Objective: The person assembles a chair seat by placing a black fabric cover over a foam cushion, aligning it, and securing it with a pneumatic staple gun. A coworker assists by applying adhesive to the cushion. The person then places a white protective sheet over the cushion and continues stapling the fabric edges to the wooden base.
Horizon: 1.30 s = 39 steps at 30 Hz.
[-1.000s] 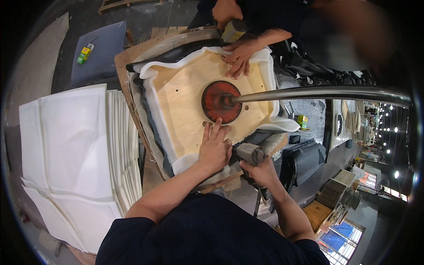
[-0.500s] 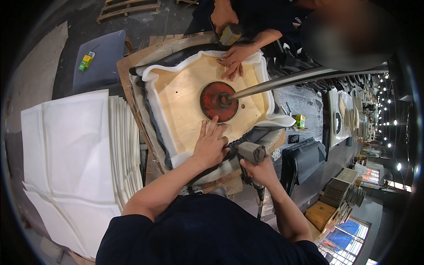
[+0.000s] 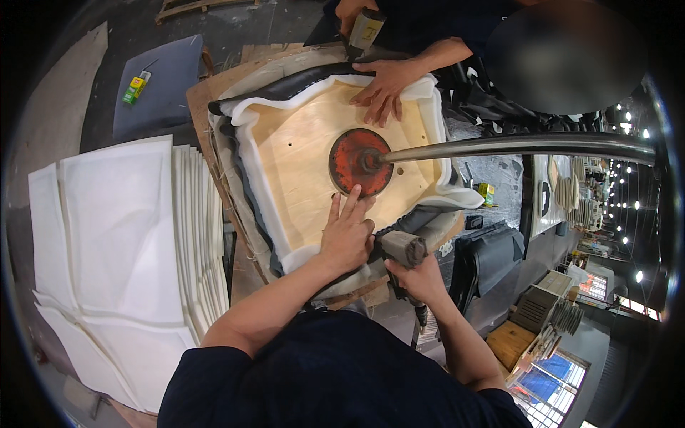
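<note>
A pale wooden panel [image 3: 292, 182] lies in front of me, bordered by white padding [image 3: 251, 178] and black cover material [image 3: 292, 82]. My left hand [image 3: 347, 235] rests over its near edge, fingers spread toward a red round disc [image 3: 349, 167] pressed on the middle. In my right hand [image 3: 421, 278] is an air staple gun [image 3: 401, 247], gripped by its handle, with its nose beside the panel's near edge. Across from me, a co-worker's hand [image 3: 385, 89] lies spread on the far edge; their other hand [image 3: 349, 14] holds another staple gun [image 3: 366, 30].
A metal rod [image 3: 499, 146] runs from the disc toward the right. Stacked white foam sheets [image 3: 118, 235] stand at left, near a grey-blue padded board [image 3: 164, 85] bearing a small yellow-green box [image 3: 134, 88]. Folded black material [image 3: 489, 257] lies at right.
The co-worker's staple gun has moved slightly away from the panel, and their spread hand has shifted along the far edge. My hands keep nearly the same places; the view has tilted a little.
</note>
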Motion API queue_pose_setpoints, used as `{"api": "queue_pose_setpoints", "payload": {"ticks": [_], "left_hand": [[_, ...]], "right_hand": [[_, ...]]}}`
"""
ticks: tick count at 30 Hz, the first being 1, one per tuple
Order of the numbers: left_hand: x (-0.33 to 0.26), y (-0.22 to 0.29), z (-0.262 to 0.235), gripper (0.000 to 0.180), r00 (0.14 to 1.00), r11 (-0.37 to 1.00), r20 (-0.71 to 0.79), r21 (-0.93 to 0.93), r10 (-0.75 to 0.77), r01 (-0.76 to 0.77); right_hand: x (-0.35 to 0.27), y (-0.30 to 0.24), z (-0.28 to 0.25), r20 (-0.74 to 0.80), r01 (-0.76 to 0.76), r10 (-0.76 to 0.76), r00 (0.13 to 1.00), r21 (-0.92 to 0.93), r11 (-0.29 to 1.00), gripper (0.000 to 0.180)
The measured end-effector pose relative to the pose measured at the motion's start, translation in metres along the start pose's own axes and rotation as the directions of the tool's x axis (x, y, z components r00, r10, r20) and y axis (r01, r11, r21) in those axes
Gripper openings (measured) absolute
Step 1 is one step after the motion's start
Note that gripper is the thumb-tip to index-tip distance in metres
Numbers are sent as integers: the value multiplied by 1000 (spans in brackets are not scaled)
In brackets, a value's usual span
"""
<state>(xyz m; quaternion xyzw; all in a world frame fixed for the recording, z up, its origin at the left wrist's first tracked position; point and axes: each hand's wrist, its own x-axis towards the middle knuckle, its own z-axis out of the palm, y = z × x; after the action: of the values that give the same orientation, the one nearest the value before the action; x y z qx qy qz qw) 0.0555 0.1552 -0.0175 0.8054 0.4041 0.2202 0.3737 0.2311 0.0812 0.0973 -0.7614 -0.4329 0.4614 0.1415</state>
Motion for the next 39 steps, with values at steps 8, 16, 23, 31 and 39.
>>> {"api": "queue_pose_setpoints", "payload": {"ticks": [8,16,23,31,39], "left_hand": [[1,-9,-8,5,997,999,63,-3,51,-51],[-1,-9,-6,10,998,993,-22,-102,63,-64],[2,-7,9,11,997,998,-71,-64,12,-17],[1,-6,16,9,992,997,-124,-69,8,-16],[-2,-9,8,20,999,1000,-39,-21,19,-19]], "right_hand": [[4,-3,1,-90,90,-100,991,-113,989,32],[-25,14,-15,-55,-56,71,996,237,970,31],[-22,8,-1,22,-86,83,996,187,979,39],[-10,-3,-1,16,-103,103,995,18,994,40],[7,-6,0,13,98,-97,995,-151,984,43]]}}
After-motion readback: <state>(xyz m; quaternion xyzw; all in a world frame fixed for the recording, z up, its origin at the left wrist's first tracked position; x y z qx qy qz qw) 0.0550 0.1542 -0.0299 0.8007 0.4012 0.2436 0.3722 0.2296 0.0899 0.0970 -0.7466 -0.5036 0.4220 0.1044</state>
